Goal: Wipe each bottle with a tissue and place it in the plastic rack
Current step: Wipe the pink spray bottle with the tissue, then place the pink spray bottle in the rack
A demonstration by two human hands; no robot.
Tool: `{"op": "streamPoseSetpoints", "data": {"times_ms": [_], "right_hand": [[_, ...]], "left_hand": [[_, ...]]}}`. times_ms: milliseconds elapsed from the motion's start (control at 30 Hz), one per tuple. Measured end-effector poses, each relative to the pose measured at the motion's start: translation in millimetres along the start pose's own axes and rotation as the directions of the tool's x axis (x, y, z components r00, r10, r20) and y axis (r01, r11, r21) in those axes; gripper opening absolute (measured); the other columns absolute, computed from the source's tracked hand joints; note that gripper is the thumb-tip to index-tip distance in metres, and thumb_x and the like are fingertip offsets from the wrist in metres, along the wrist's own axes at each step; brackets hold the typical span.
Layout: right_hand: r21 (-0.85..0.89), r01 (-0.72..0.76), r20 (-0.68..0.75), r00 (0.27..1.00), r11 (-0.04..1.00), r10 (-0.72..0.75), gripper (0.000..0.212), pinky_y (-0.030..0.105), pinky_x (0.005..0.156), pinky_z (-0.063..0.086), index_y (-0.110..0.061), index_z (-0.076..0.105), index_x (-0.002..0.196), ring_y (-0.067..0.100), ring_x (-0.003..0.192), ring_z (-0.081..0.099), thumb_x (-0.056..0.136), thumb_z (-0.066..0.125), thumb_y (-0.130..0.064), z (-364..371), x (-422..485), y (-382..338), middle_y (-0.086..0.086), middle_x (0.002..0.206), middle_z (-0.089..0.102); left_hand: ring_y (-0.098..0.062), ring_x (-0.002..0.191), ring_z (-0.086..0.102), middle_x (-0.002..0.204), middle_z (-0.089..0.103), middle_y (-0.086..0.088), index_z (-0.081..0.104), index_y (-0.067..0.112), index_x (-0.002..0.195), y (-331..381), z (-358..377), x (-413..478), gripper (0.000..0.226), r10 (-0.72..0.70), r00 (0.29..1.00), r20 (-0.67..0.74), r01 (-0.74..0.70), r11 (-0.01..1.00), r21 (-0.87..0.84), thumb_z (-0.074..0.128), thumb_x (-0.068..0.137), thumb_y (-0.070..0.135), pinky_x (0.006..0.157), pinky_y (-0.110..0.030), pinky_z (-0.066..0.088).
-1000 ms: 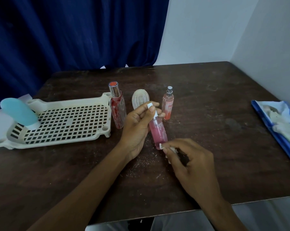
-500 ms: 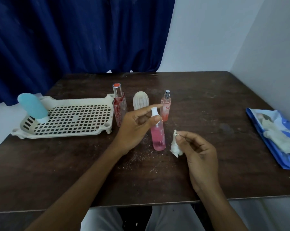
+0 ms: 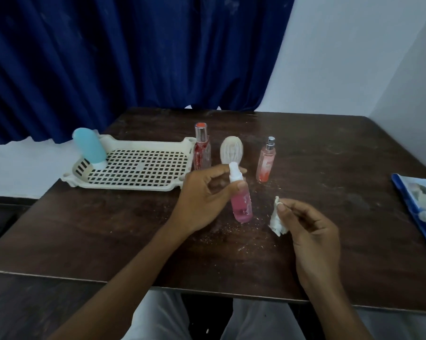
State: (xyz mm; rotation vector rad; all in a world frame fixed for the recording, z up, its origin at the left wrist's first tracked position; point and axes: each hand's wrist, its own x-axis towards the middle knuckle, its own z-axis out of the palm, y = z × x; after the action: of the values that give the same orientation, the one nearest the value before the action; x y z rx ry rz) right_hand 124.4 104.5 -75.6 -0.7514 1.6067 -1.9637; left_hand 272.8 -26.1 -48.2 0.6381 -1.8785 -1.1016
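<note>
My left hand (image 3: 202,195) grips a pink spray bottle (image 3: 241,201) with a white cap, held upright above the table's middle. To its right, my right hand (image 3: 307,229) pinches a crumpled white tissue (image 3: 277,218), a little apart from the bottle. A cream plastic rack (image 3: 136,168) lies at the left, and a blue bottle (image 3: 89,147) stands cap-down in its far left corner. Behind my left hand stand a red bottle (image 3: 202,149), a white oval bottle (image 3: 231,149) and a small orange spray bottle (image 3: 266,160).
The dark wooden table (image 3: 329,155) is speckled with crumbs near my hands. A blue tissue packet (image 3: 420,204) lies at the right edge. A blue curtain (image 3: 133,57) hangs behind, and white walls close in the right side.
My left hand turned the pink bottle upright. My right hand came off the bottle's base and drew away to the right with the tissue. The view tilted up.
</note>
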Motion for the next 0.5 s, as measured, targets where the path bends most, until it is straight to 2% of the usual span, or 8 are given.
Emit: {"op": "streamPoseSetpoints", "data": {"times_ms": [100,300,400,500], "right_hand": [[-0.036,-0.001,0.011,1.000,0.999,0.001,0.012,0.011,0.069,0.053,-0.011,0.077,0.097,0.006,0.082,0.071,0.085,0.074,-0.010,0,0,0,-0.001,0.090,0.077],[-0.071,0.020,0.036,0.999,0.997,-0.018,0.011,0.007,0.068,0.051,-0.011,0.077,0.096,0.000,0.075,0.068,0.085,0.073,-0.008,4,-1,-1,-0.002,0.089,0.077],[-0.102,0.027,0.030,0.999,0.994,-0.024,0.012,0.005,0.066,0.049,-0.014,0.077,0.096,-0.003,0.074,0.068,0.085,0.074,-0.009,4,-1,-1,-0.004,0.089,0.077],[-0.112,0.044,0.034,0.999,0.993,-0.040,0.013,0.005,0.068,0.050,-0.015,0.077,0.095,-0.002,0.074,0.067,0.085,0.073,-0.008,4,-1,0,-0.004,0.090,0.077]], "left_hand": [[-0.004,0.095,0.073,0.104,0.077,0.004,0.073,0.011,0.115,14,-33,2,0.028,0.042,0.995,-0.090,-0.031,0.992,0.121,0.073,0.088,0.021,0.082,-0.021,0.058],[0.001,0.092,0.072,0.105,0.075,0.007,0.073,0.010,0.116,15,-113,21,0.029,0.140,0.931,-0.337,-0.012,0.934,0.356,0.075,0.089,0.021,0.080,-0.016,0.056],[-0.001,0.090,0.072,0.104,0.073,0.008,0.075,0.010,0.112,-2,-145,35,0.028,0.136,0.910,-0.392,0.064,0.888,0.456,0.078,0.087,0.022,0.083,-0.014,0.055],[0.004,0.081,0.068,0.097,0.073,0.008,0.076,0.010,0.110,-20,-165,44,0.026,0.120,0.900,-0.419,0.126,0.848,0.514,0.078,0.086,0.020,0.080,-0.008,0.052]]}}
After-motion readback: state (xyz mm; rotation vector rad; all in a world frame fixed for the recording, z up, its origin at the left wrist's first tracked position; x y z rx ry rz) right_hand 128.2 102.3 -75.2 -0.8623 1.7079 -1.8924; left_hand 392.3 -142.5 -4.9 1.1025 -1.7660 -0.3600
